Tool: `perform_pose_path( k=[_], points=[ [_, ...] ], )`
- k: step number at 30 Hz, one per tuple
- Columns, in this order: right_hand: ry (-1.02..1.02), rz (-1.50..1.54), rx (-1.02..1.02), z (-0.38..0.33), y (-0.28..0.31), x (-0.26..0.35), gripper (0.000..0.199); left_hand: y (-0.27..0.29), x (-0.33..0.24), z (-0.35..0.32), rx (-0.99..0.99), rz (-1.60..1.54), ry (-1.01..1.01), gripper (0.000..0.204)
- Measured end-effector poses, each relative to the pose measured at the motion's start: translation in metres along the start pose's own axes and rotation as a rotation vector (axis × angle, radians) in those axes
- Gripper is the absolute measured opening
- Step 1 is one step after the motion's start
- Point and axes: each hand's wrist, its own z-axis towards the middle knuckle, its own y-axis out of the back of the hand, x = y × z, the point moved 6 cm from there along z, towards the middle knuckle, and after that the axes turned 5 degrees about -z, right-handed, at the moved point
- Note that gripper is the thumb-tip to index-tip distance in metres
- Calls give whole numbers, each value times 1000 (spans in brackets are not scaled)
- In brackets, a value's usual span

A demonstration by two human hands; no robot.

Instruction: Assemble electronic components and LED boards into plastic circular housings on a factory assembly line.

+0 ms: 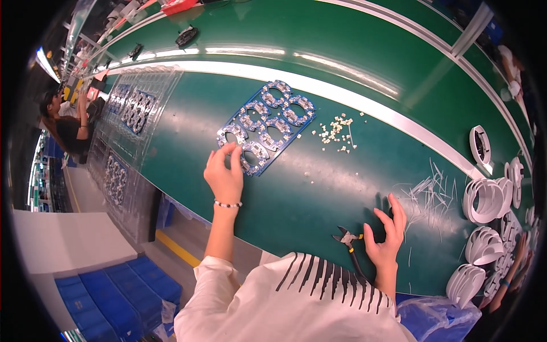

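A blue panel of ring-shaped circuit boards (265, 137) lies on the green bench, with small pale parts on its rings. My left hand (223, 174) reaches its near left corner. Thumb and forefinger are pinched together over a ring there; whatever is between the tips is too small to make out. My right hand (387, 236) hovers over the bench with fingers apart, holding nothing. Right beside it lie side cutters (346, 237) with dark handles and yellow marks, jaws apart. Small cream-coloured connectors (335, 132) are scattered to the right of the panel.
Thin white strips (430, 196) lie loose on the right. White plastic housings (484, 200) stand stacked along the right end. Clear trays (151, 102) with more circuit boards are at the left, where another person (71, 125) sits. Blue bins (117, 296) stand below left.
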Motion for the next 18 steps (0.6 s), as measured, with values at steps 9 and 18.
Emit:
perform_pose_path(
  k=[9,18],
  points=[
    [-22,3,14,1,0,-1,33,-10,-28,-8,214,-185,-246,16],
    [-16,2,20,4,-2,1,34,-16,-10,-19,275,-148,-80,8]
  ],
)
